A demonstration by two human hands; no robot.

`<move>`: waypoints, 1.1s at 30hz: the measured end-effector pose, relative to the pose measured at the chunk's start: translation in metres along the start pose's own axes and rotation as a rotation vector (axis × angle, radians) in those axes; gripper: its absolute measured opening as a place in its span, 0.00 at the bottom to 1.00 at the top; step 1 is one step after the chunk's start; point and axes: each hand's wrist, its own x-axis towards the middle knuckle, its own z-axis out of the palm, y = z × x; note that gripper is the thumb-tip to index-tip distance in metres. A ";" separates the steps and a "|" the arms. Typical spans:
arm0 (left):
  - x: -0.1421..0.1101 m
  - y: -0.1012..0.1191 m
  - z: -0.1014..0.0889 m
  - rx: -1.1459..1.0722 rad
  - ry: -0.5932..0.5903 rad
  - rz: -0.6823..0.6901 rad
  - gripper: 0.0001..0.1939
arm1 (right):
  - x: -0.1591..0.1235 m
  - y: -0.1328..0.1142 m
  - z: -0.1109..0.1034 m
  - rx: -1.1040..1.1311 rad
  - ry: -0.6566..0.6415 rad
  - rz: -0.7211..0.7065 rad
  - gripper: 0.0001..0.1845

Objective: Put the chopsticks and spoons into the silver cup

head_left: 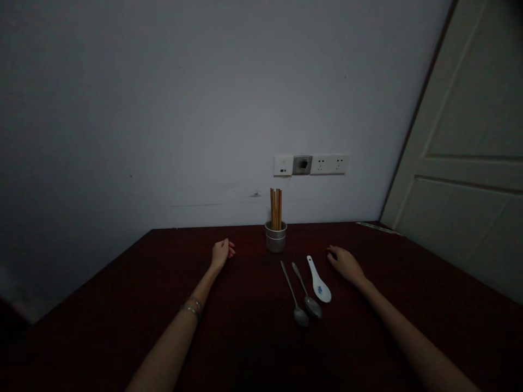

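My left hand [221,253] rests on its side on the dark red table, its fingers loosely curled with small gaps between them and nothing in them. To its right stands a metal cup [275,240] holding several upright wooden chopsticks [276,209]. My right hand [345,263] lies palm down with slightly bent, relaxed fingers, holding nothing visible. Closest to it is a white soup spoon [321,287] with a blue mark in its bowl. Two metal spoons lie beside that: a larger spoon [312,306] and a long, thin-handled spoon [300,316]. Neither hand touches them.
The dark red table [245,332] meets a pale wall [204,109] at its back edge. Wall sockets [329,164] sit above the cup. A pale panelled door [469,163] stands at the right, and a thin flat strip [378,227] lies near the back right corner.
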 end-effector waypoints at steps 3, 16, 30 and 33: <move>-0.001 0.000 0.000 0.002 -0.008 -0.003 0.18 | 0.000 -0.003 -0.003 -0.006 -0.015 0.007 0.20; -0.039 0.097 0.018 -0.200 0.095 0.272 0.14 | 0.001 -0.005 -0.007 -0.055 -0.022 0.010 0.21; -0.113 0.102 0.079 0.740 -0.854 0.873 0.10 | -0.001 -0.008 -0.008 -0.049 -0.016 0.016 0.20; -0.113 0.099 0.079 0.785 -0.915 0.873 0.12 | -0.001 -0.008 -0.008 -0.058 -0.020 0.017 0.20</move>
